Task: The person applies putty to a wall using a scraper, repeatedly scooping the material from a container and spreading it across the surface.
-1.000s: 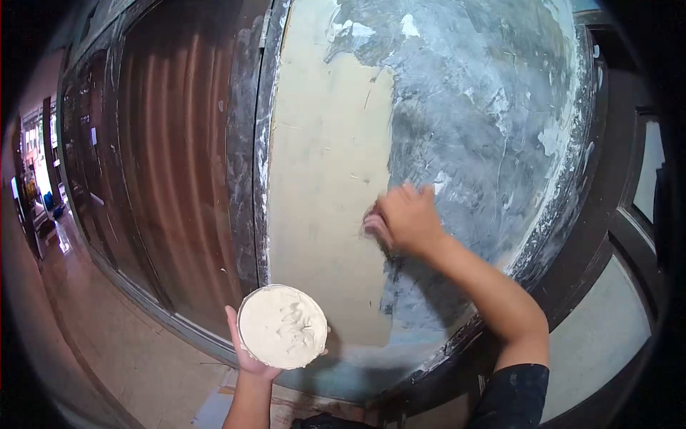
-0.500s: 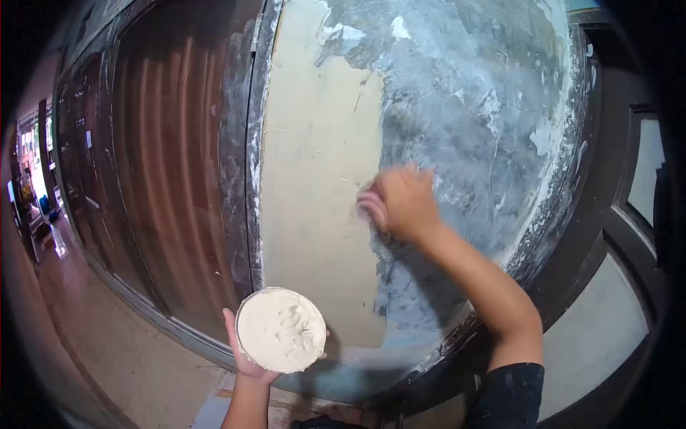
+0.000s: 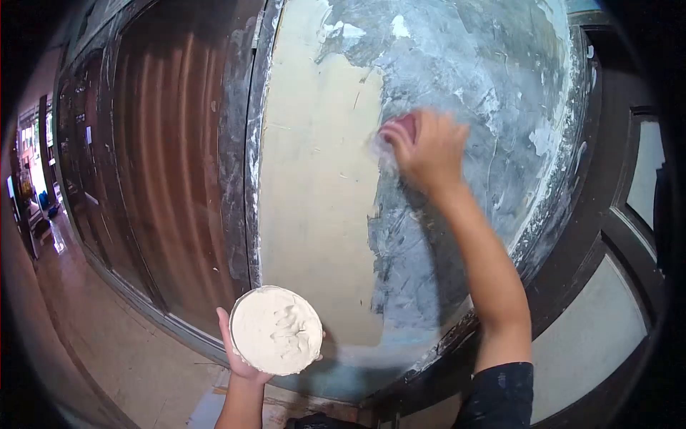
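Note:
My left hand (image 3: 243, 361) holds up a round container of cream-coloured paste (image 3: 277, 330) from below, its surface marked with ridges near the middle. Higher up, my right hand (image 3: 436, 150) grips a reddish-pink tool (image 3: 401, 130) against the wall; motion blurs its outer edge. The tool sits near the border between a smooth cream strip (image 3: 314, 193) on the left and the patchy grey-blue wall surface (image 3: 471, 79) on the right.
Glass panels with a brown curtain (image 3: 175, 157) stand left of the wall, behind a dark frame (image 3: 239, 143). On the right is a dark door with pale panels (image 3: 593, 336). Tiled floor (image 3: 128, 343) runs along the lower left.
My right hand has moved up and slightly right along the wall with the tool. My left hand and the container have shifted slightly left.

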Tool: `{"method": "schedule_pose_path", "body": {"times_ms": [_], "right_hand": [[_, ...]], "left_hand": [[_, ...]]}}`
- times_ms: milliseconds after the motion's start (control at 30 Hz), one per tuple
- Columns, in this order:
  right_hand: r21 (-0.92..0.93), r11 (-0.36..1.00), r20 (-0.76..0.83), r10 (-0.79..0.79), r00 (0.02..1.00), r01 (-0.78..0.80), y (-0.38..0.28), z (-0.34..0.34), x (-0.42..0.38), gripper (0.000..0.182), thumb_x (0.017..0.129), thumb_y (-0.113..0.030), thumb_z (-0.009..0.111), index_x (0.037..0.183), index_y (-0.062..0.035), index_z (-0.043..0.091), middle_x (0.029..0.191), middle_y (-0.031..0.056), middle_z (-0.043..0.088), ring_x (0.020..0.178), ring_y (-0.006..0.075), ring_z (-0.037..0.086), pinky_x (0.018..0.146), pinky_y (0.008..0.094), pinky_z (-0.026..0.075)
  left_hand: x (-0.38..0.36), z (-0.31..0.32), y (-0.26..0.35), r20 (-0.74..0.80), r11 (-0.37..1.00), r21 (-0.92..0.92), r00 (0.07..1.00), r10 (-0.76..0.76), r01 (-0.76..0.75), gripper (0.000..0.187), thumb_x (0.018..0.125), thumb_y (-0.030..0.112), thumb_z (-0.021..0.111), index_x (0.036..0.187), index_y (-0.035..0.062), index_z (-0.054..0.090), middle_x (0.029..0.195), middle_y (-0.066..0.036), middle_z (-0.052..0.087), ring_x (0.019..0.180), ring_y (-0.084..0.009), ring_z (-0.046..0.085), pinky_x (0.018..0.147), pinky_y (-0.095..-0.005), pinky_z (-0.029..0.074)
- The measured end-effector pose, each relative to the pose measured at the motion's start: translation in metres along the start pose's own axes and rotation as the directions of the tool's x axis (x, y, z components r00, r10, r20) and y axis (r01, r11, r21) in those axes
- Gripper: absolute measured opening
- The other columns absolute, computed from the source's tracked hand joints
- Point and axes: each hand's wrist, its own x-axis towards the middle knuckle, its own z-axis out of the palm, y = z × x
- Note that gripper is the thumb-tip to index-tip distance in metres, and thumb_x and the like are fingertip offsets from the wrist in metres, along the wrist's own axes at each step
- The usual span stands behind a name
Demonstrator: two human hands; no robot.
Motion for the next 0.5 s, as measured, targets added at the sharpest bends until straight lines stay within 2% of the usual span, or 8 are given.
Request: {"method": "schedule_pose_path", "body": {"times_ms": [100,167,267,333,400,433,467,500], "right_hand": [[0.103,0.993,-0.210,0.072,0.975,-0.051,0.016,-0.010,0.019,0.050,0.092,-0.058,0.075,0.103,-0.0091,0.068,0.090,0.0084,0.064,0.085,0.0310,0.057,0.082,0.0493,0.038],[0.240,0.966,0.035,-0.104,0.994,0.092,-0.008,-0.018,-0.021,0.050,0.091,-0.056,0.076,0.102,-0.0084,0.068,0.091,0.0082,0.064,0.087,0.0308,0.057,0.083,0.0496,0.038],[0.479,0.853,0.406,-0.424,0.809,0.207,-0.050,-0.029,-0.108,0.041,0.093,-0.054,0.072,0.098,-0.0134,0.067,0.092,0.0070,0.063,0.090,0.0293,0.059,0.083,0.0497,0.039],[0.368,0.848,0.355,-0.507,0.785,0.381,-0.051,-0.012,-0.119,0.041,0.094,-0.054,0.070,0.101,-0.0140,0.069,0.093,0.0074,0.065,0.092,0.0302,0.061,0.083,0.0519,0.040],[0.153,0.937,0.145,-0.337,0.930,0.315,-0.028,0.003,-0.066,0.042,0.094,-0.054,0.071,0.104,-0.0128,0.070,0.096,0.0085,0.068,0.093,0.0312,0.062,0.084,0.0518,0.040],[0.115,0.986,0.085,-0.134,0.987,0.124,-0.013,0.000,-0.029,0.044,0.094,-0.054,0.072,0.105,-0.0120,0.069,0.097,0.0095,0.068,0.093,0.0317,0.062,0.085,0.0515,0.040],[0.091,0.993,0.018,0.074,0.997,-0.075,0.000,-0.005,-0.003,0.045,0.094,-0.054,0.073,0.106,-0.0113,0.069,0.098,0.0104,0.069,0.093,0.0322,0.062,0.087,0.0513,0.040],[0.089,0.993,0.023,0.076,0.997,-0.078,0.007,-0.010,0.004,0.045,0.094,-0.054,0.073,0.106,-0.0113,0.069,0.098,0.0104,0.069,0.093,0.0322,0.062,0.087,0.0513,0.040]], "left_hand": [[-0.002,-0.002,0.000,0.033,0.999,-0.022,0.999,-0.024,0.025,0.110,0.091,0.095,0.029,0.161,0.0112,0.044,0.158,-0.027,0.049,0.131,-0.0633,0.054,0.093,-0.0881,0.046],[-0.007,-0.008,-0.001,-0.023,0.999,-0.039,1.000,-0.004,0.003,0.108,0.091,0.095,0.029,0.161,0.0131,0.044,0.160,-0.024,0.048,0.133,-0.0601,0.054,0.093,-0.0886,0.045],[-0.014,-0.010,0.002,-0.019,0.998,-0.044,0.999,0.044,-0.044,0.107,0.092,0.094,0.029,0.160,0.0125,0.045,0.159,-0.022,0.050,0.133,-0.0561,0.056,0.091,-0.0885,0.046],[-0.014,-0.014,0.002,-0.059,0.998,-0.003,0.996,0.063,-0.063,0.107,0.093,0.094,0.029,0.160,0.0121,0.044,0.159,-0.022,0.050,0.133,-0.0559,0.057,0.091,-0.0883,0.046],[-0.010,-0.010,0.004,-0.089,0.996,0.043,0.993,0.077,-0.074,0.107,0.093,0.093,0.029,0.160,0.0116,0.044,0.159,-0.022,0.050,0.132,-0.0557,0.057,0.091,-0.0882,0.047],[-0.009,-0.005,0.004,-0.076,0.998,0.008,0.995,0.067,-0.066,0.106,0.093,0.093,0.029,0.160,0.0116,0.044,0.158,-0.023,0.050,0.132,-0.0557,0.057,0.091,-0.0879,0.047],[-0.008,-0.002,0.003,-0.065,0.998,-0.028,0.996,0.057,-0.059,0.106,0.094,0.093,0.029,0.160,0.0115,0.044,0.158,-0.023,0.050,0.132,-0.0556,0.057,0.091,-0.0876,0.047],[-0.007,-0.003,0.002,-0.016,1.000,-0.014,1.000,0.023,-0.023,0.106,0.094,0.093,0.029,0.160,0.0117,0.044,0.159,-0.024,0.050,0.132,-0.0561,0.057,0.091,-0.0876,0.047]]}}
